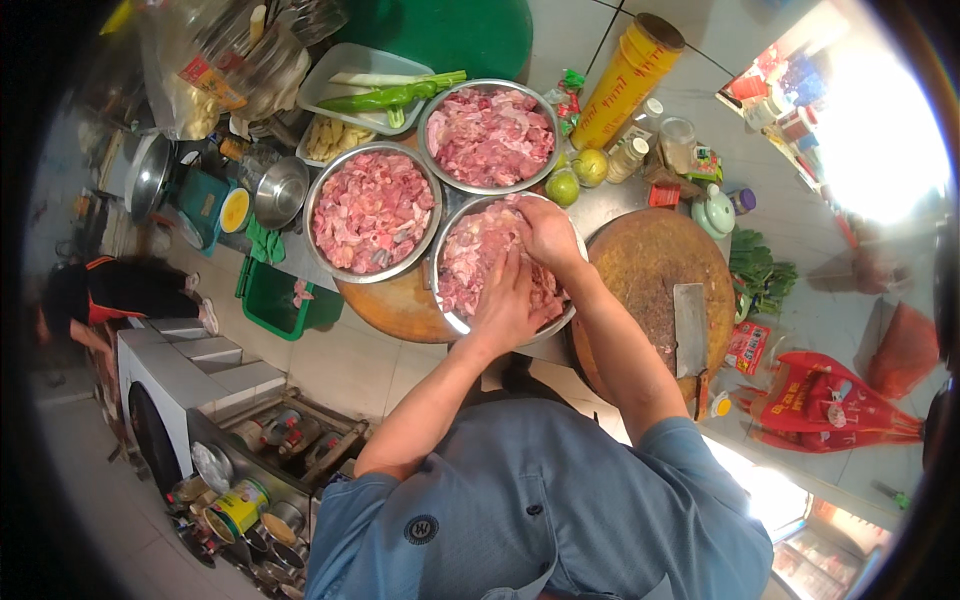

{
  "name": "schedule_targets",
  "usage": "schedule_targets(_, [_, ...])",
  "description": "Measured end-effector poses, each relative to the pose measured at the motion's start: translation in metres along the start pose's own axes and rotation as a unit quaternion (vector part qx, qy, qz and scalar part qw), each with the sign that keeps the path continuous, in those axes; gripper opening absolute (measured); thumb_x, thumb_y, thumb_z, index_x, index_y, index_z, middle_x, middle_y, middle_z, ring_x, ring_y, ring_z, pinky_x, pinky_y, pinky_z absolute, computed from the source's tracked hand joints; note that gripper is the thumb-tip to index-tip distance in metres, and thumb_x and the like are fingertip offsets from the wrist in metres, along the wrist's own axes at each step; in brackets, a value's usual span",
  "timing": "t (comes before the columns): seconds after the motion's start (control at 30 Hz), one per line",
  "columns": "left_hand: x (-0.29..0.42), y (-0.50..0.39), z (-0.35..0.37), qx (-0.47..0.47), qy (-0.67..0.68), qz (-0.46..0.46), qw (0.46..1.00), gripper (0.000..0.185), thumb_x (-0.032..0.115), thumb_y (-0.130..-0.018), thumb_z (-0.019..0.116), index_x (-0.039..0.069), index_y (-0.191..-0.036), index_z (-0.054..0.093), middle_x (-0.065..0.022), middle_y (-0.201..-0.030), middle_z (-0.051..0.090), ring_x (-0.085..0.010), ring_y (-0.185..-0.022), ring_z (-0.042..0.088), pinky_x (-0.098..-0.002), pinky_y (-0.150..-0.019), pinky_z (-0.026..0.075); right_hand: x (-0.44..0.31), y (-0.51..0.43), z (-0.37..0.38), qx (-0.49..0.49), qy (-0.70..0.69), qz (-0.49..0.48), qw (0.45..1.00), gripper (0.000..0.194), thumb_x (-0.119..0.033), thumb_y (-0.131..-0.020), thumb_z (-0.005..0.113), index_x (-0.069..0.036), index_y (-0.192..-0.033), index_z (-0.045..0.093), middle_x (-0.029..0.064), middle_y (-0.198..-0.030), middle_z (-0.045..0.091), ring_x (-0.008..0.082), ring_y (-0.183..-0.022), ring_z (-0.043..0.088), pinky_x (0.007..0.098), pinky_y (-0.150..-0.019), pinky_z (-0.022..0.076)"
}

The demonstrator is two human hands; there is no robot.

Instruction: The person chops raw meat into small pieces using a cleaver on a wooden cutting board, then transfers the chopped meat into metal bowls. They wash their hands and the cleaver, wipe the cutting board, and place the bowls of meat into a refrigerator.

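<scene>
A steel bowl [442, 304] of chopped raw meat [480, 240] stands in front of me. My left hand [504, 304] lies on this meat from the near side, fingers stretched forward. Over the bowl's right side, my right hand [553, 234] reaches in with bent fingers; its fingertips are partly hidden, so I cannot tell whether they grip a piece. Two more steel bowls hold similar meat: one to the left [315, 251], another behind [553, 154]. A round wooden board [405, 319] shows under the left bowl.
At right, a cleaver [690, 330] rests on a round chopping block [637, 255]. Limes [562, 187], jars [626, 160] and a yellow cylinder [626, 82] stand behind it. Green vegetables [390, 97] fill a plastic tray [319, 79]. A green bin [262, 311] and a bending person [135, 289] are left.
</scene>
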State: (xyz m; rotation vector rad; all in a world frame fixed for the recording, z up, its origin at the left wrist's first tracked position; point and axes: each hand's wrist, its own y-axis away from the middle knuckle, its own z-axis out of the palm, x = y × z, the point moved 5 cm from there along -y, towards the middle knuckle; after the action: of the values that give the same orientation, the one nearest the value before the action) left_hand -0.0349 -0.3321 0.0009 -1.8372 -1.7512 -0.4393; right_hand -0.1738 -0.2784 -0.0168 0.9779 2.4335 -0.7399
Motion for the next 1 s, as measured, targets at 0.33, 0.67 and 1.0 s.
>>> schedule_targets(0.33, [-0.018, -0.021, -0.022, -0.104, 0.104, -0.067, 0.987, 0.059, 0.025, -0.081, 0.065, -0.007, -0.127, 0.048, -0.0265, -0.137, 0.043, -0.0403, -0.133, 0.034, -0.043, -0.111, 0.027, -0.002, -0.019, 0.007, -0.119, 0.09, 0.004, 0.989, 0.026, -0.02, -0.084, 0.057, -0.003, -0.102, 0.064, 0.0151, -0.108, 0.063, 0.0354, -0.099, 0.06, 0.0428, -0.086, 0.0483])
schedule_targets(0.67, [-0.072, -0.025, -0.011, -0.07, -0.071, -0.086, 0.991, 0.068, 0.029, -0.084, 0.063, -0.009, -0.135, 0.038, -0.0275, -0.15, 0.02, -0.041, -0.138, 0.024, -0.043, -0.114, 0.021, 0.007, -0.005, 0.021, -0.164, 0.024, -0.02, 0.986, 0.035, -0.022, -0.086, 0.056, -0.001, -0.115, 0.059, 0.019, -0.121, 0.058, 0.0357, -0.108, 0.057, 0.0416, -0.093, 0.0459])
schedule_targets(1.0, [-0.07, 0.06, -0.039, 0.114, -0.038, -0.169, 0.978, 0.041, 0.004, -0.072, 0.067, 0.006, -0.113, 0.063, -0.0162, -0.117, 0.054, -0.0351, -0.105, 0.051, -0.0414, -0.089, 0.044, 0.004, 0.047, -0.031, -0.144, 0.053, -0.046, 0.987, 0.046, -0.019, -0.081, 0.061, -0.003, -0.124, 0.053, 0.0211, -0.127, 0.053, 0.0392, -0.114, 0.052, 0.0419, -0.095, 0.0443])
